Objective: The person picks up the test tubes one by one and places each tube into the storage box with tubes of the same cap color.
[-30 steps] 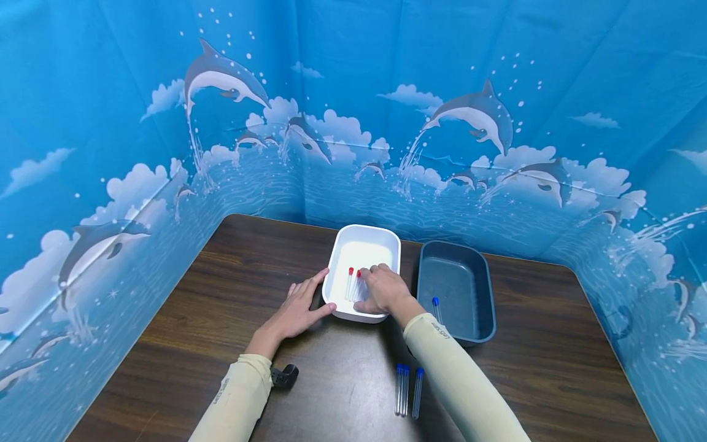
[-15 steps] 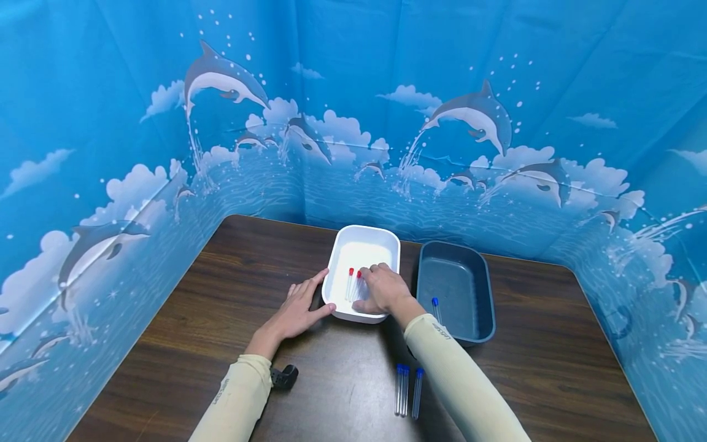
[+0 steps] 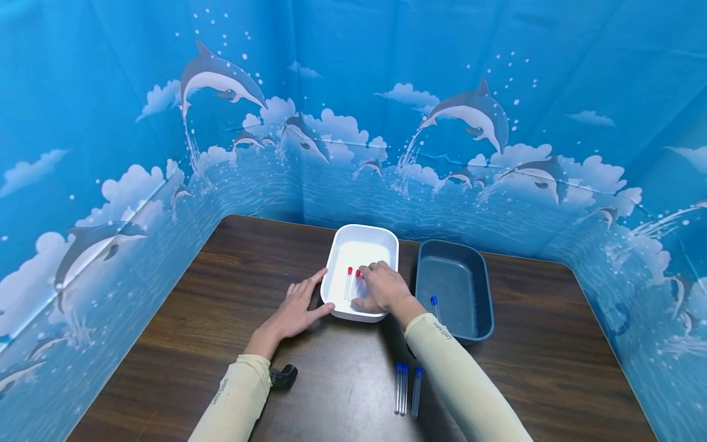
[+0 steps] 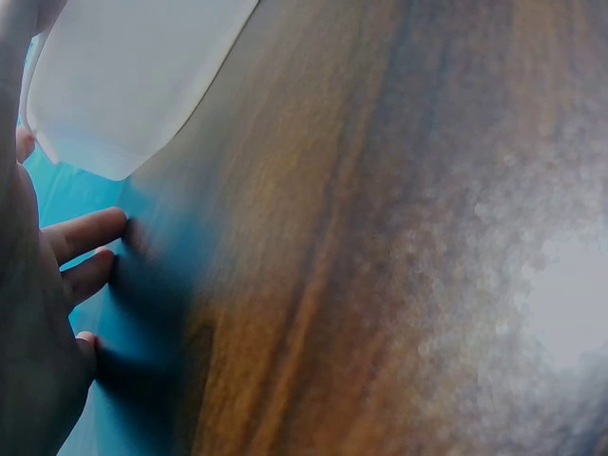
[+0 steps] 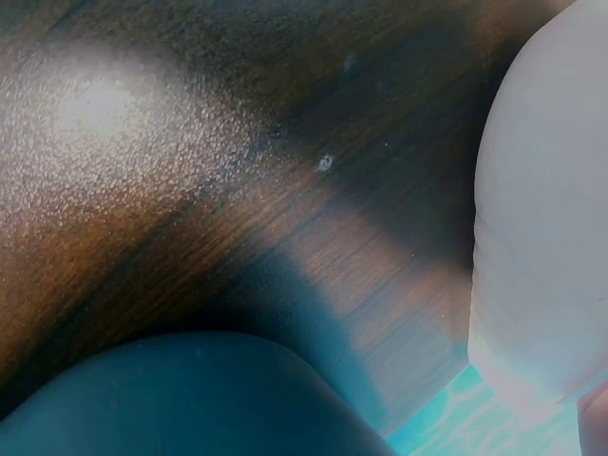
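A white tray (image 3: 390,240) stands on the dark wooden table (image 3: 221,294) and holds two red-capped tubes. My right hand (image 3: 382,286) reaches into the tray, fingers curled over one red-capped tube (image 3: 357,277), its thumb near the tube's lower end. The other red-capped tube (image 3: 348,281) lies free just left of it. My left hand (image 3: 297,308) lies flat on the table, thumb against the tray's front left corner. In the left wrist view, the left hand's fingers (image 4: 85,236) spread below the white tray (image 4: 133,76).
A dark blue-grey tray (image 3: 479,288) stands right of the white one, with one blue-capped tube (image 3: 434,307) inside. Three blue-capped tubes (image 3: 405,387) lie on the table near my right forearm. A small black object (image 3: 284,374) sits by my left sleeve. Blue dolphin-print walls enclose the table.
Both hands stay where they were; only the view has shifted slightly.
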A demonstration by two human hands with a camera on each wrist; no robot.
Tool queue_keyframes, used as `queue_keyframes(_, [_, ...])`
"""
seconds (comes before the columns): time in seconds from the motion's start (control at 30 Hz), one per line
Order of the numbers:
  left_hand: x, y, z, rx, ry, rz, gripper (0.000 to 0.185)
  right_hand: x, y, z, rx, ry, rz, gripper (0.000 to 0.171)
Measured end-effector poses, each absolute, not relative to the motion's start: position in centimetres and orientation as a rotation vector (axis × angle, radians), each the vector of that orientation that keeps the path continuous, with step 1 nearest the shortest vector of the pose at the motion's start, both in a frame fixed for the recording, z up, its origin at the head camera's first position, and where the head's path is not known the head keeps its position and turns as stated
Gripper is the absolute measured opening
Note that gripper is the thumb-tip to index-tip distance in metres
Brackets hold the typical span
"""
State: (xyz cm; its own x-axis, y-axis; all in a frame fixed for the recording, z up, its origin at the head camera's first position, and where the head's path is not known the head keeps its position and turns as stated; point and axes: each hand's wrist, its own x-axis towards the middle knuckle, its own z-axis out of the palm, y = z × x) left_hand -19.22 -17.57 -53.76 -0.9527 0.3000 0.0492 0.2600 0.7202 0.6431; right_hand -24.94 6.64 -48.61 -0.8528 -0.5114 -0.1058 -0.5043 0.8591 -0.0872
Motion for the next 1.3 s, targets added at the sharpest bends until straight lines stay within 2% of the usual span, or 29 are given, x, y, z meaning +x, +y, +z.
queue_keyframes(0.57, [-19.2,-17.6,-53.7,0.465,2.851,1.079,0.084,-24.4,6.8,-47.4,-0.856,2.957,-0.129,0.084])
queue_keyframes(1.3, [-19.0,-17.5,-53.7,0.471,2.859,1.086,0.083,-21.7,9.2,-45.4,-0.883,3.061,-0.320,0.080])
